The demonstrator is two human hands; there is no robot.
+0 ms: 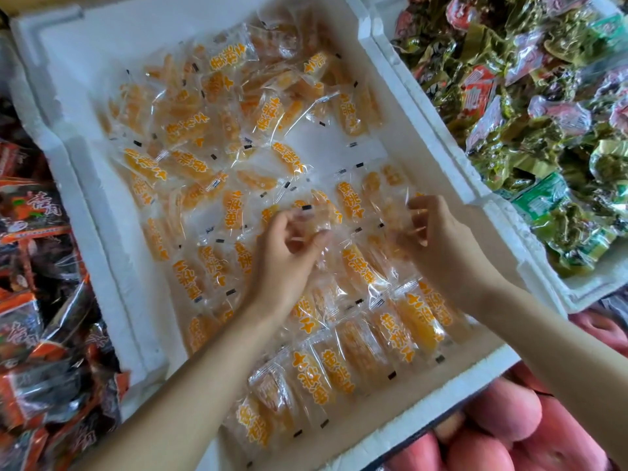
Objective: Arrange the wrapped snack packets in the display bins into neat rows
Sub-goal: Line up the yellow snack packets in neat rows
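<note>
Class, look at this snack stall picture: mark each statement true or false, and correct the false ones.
1. The left hand and right hand are over a white bin of yellow packets. True.
2. The left hand lies flat and empty. False: it pinches a clear-wrapped packet.
3. Green packets lie in the right bin. True.
4. The yellow packets nearest the person are jumbled and the far ones lie in rows. False: the near ones lie in rows; the far ones are jumbled.
</note>
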